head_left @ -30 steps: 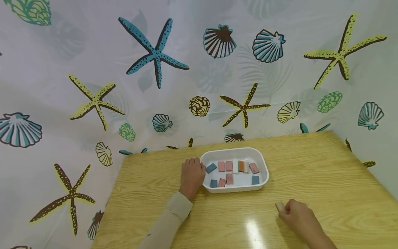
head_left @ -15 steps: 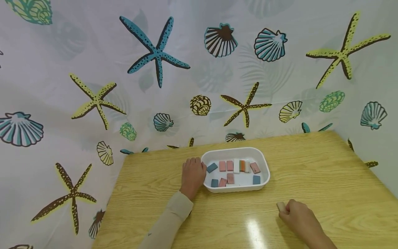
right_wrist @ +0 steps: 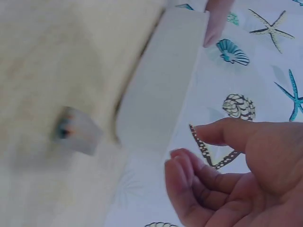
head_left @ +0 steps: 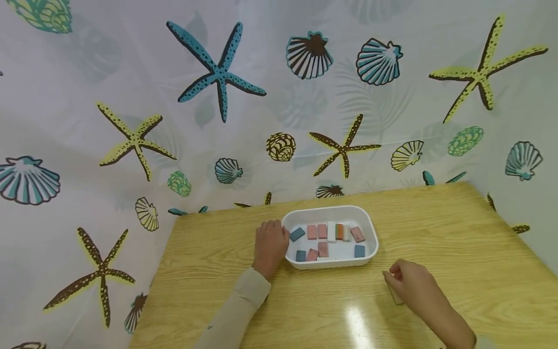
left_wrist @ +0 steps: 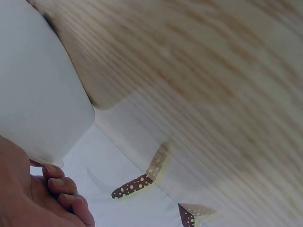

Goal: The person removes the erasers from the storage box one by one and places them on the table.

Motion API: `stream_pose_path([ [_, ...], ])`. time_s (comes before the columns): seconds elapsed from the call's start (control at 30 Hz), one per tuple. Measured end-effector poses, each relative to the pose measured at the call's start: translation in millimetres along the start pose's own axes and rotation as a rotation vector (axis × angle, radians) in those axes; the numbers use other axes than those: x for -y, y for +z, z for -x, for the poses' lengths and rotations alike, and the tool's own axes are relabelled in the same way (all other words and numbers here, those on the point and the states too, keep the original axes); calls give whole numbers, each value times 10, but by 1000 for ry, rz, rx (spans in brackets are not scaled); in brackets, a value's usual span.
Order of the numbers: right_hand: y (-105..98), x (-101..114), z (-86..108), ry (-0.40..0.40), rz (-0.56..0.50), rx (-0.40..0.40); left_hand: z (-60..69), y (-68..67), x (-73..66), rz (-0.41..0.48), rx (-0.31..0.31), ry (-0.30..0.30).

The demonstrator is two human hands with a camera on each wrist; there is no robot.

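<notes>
Where the thumb and fingers of the right hand (head_left: 414,283) curve towards one another, a clear gap shows, and they hold nothing. From that hand, in its wrist view, the small block (right_wrist: 84,132) sits towards 9 o'clock, apart from the fingers, on the table (head_left: 453,232); in the head view it lies at the tray's 4 o'clock. Its sides look greyish tan, and one end carries an orange patch beside something dark. Motion blur smears that end, so its pattern cannot be read, and from above the hand covers part of the block.

At the tray's 9 o'clock the left hand (head_left: 271,247) curls its fingers over the rim of the white tray (head_left: 368,259); the head view hides the fingertips. The tray is smooth, shallow and round-cornered, seemingly plastic. Inside lie flat rectangular pieces: matte pink pieces (head_left: 322,231), blue-grey pieces (head_left: 359,251) at about 4, 8 and 9 o'clock, and a striped orange-and-green piece (head_left: 339,231) between whitish ones. The near wall partly hides a white piece at 6 o'clock.

Streaked wood grain runs across the table, with a bright glare spot at the tray's 5 o'clock. Towards 12 o'clock hangs a cloth (head_left: 261,58) printed with starfish and shells, cropped by the frame edges
</notes>
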State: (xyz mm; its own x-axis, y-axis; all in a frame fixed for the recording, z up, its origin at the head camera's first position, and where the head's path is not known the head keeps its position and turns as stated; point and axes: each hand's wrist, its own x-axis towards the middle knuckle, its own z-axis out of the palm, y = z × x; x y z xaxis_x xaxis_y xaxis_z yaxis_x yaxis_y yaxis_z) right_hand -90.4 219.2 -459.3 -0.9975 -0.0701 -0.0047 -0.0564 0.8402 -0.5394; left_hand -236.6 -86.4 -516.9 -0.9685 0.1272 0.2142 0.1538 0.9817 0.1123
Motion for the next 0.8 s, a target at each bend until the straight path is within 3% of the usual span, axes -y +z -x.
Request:
stream_pose_path([
  [0.13,-81,199,-201,-62,-42,-27,13,-1,24,6,-10,-4],
  [0.3,-74,402,-460,-111,-61,-1,29,-28,36,9,-4,-12],
  [0.63,249,585,-944,-166,-82,91,0,-42,44,15,-24,-8],
  [0.8,413,613,-1059,-129,-74,161,2,14,15,28,-15,11],
])
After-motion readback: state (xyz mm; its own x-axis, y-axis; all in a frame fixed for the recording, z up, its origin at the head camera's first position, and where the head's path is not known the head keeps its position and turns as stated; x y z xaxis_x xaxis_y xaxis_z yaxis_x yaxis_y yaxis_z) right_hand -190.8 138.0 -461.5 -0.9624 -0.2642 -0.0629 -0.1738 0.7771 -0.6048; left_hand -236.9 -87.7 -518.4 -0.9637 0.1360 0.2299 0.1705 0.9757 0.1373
